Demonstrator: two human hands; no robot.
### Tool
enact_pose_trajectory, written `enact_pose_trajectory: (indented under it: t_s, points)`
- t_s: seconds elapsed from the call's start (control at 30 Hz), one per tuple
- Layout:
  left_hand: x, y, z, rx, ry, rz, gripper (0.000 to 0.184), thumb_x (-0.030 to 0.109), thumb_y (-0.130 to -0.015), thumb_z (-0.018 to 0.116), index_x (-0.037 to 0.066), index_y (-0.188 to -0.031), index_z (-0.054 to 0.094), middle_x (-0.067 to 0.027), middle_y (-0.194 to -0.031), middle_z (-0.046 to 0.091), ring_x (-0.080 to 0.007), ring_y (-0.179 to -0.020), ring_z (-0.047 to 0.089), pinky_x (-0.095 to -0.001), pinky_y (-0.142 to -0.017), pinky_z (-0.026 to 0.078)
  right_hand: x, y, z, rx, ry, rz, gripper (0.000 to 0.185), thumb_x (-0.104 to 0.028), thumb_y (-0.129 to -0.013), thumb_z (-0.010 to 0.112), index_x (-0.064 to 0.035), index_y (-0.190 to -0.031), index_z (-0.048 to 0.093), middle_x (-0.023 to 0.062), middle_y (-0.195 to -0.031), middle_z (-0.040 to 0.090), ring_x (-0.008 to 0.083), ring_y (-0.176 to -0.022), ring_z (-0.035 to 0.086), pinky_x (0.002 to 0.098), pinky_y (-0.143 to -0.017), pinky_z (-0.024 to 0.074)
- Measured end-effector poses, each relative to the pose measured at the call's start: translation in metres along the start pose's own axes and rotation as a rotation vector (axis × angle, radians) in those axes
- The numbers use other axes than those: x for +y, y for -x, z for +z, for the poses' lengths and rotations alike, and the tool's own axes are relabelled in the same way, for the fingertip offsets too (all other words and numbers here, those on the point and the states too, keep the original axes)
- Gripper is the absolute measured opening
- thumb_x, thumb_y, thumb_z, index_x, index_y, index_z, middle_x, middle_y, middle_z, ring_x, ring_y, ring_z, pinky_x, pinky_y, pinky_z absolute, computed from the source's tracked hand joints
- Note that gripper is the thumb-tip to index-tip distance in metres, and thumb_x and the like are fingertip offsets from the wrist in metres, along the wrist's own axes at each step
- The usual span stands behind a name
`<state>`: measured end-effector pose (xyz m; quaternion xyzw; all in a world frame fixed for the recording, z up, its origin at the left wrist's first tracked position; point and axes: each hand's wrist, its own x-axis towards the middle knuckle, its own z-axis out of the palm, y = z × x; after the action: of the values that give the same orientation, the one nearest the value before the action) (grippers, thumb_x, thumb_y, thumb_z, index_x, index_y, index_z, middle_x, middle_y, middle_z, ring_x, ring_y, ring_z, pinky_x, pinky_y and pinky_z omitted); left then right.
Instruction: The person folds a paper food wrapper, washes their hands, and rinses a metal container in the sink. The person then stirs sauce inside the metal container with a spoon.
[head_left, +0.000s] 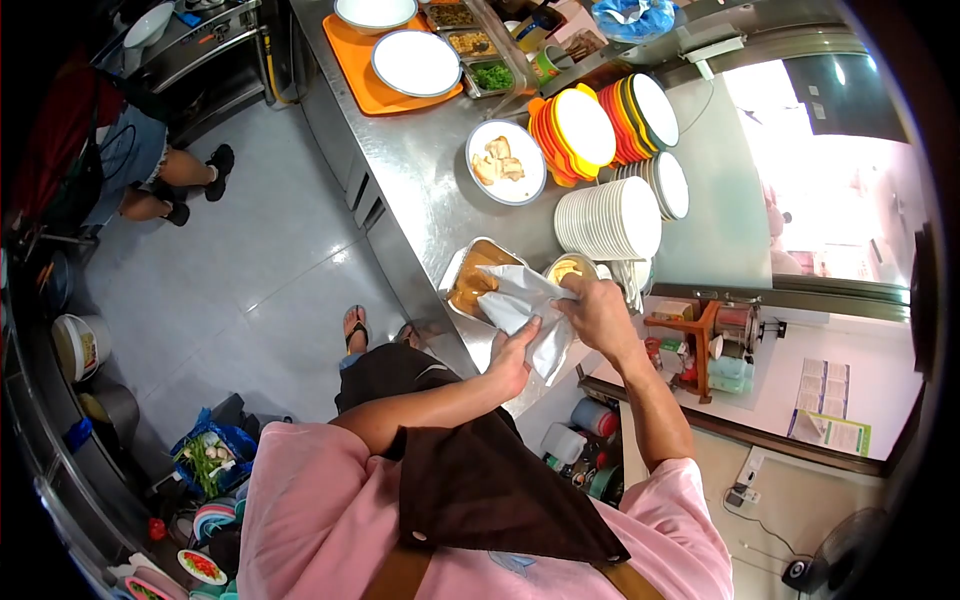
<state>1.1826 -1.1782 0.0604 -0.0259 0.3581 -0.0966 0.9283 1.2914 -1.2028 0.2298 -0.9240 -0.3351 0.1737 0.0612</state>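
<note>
A white paper bag (535, 310) is held over the near end of the steel counter. My left hand (515, 358) grips its lower left side, with the thumb on the paper. Around its upper right edge, the fingers of my right hand (592, 312) are closed, beside a small bowl (568, 268) of pale yellow pieces. Left of the bag, a metal tray (450, 275) contains brown sauce (472, 278) and a brown piece, partly covered by the paper. Farther up the counter, a white plate (480, 188) carries several pieces of pale meat (498, 162).
Stacked white plates (605, 218) and colourful bowls (570, 130) line the counter's right side. An orange tray (375, 92) with white dishes lies at the far end, beside ingredient containers (490, 76). Another person (130, 160) stands at the upper left.
</note>
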Motion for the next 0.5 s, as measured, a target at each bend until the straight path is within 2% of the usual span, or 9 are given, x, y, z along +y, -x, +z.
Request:
enact_pose_trajectory:
  t_s: [0.13,0.23,0.33,0.43,0.47,0.5]
  points:
    - [0.0,0.001,0.007,0.044,0.029,0.02,0.045,0.015,-0.089,0.076,0.007,-0.127,0.052,-0.0062,-0.118,0.065,-0.0198,-0.108,0.064,-0.036,-0.089,0.056,0.0,0.001,0.001,0.006,0.07,-0.005,0.024,-0.011,-0.081,0.076,0.0004,-0.098,0.065,0.0252,-0.082,0.066,0.0446,-0.076,0.064,0.0457,-0.067,0.0511]
    - [0.0,0.001,0.01,-0.048,0.044,0.083,0.053,0.012,-0.089,0.075,0.007,-0.133,0.046,-0.0088,-0.122,0.063,-0.0223,-0.109,0.064,-0.0375,-0.09,0.056,-0.008,0.004,0.001,0.149,-0.11,0.066,0.026,-0.01,-0.082,0.074,-0.0001,-0.103,0.062,0.0248,-0.08,0.067,0.0408,-0.072,0.066,0.0433,-0.067,0.0522]
    - [-0.003,0.002,0.016,0.066,0.015,0.132,0.064,0.01,-0.089,0.074,0.006,-0.14,0.036,-0.0118,-0.127,0.059,-0.0249,-0.111,0.063,-0.0389,-0.09,0.056,-0.002,0.009,0.013,0.236,-0.253,0.163,0.03,-0.01,-0.082,0.071,-0.0003,-0.109,0.06,0.0205,-0.077,0.068,0.0301,-0.067,0.067,0.0381,-0.066,0.0525]
    - [-0.005,0.0,0.017,0.119,-0.062,0.175,0.069,0.008,-0.088,0.074,0.005,-0.141,0.03,-0.0136,-0.13,0.056,-0.0265,-0.113,0.061,-0.0391,-0.091,0.055,-0.002,0.017,0.029,0.25,-0.359,0.292,0.034,-0.011,-0.08,0.071,0.0013,-0.111,0.061,0.0163,-0.077,0.068,0.0205,-0.067,0.064,0.0338,-0.065,0.0515]
    - [-0.005,0.0,0.018,0.116,-0.051,0.175,0.067,0.008,-0.088,0.074,0.005,-0.14,0.031,-0.0135,-0.129,0.056,-0.0263,-0.114,0.06,-0.039,-0.092,0.054,-0.007,0.019,0.03,0.224,-0.387,0.367,0.037,-0.012,-0.079,0.071,0.0018,-0.113,0.062,0.0133,-0.078,0.068,0.0181,-0.068,0.062,0.0322,-0.065,0.0509]
    - [-0.004,0.0,0.018,0.113,-0.041,0.174,0.065,0.008,-0.088,0.074,0.005,-0.138,0.033,-0.0135,-0.129,0.056,-0.0261,-0.114,0.06,-0.0389,-0.092,0.054,-0.007,0.021,0.032,0.22,-0.373,0.353,0.037,-0.012,-0.079,0.071,0.002,-0.112,0.063,0.013,-0.079,0.067,0.0183,-0.069,0.062,0.0322,-0.066,0.051]
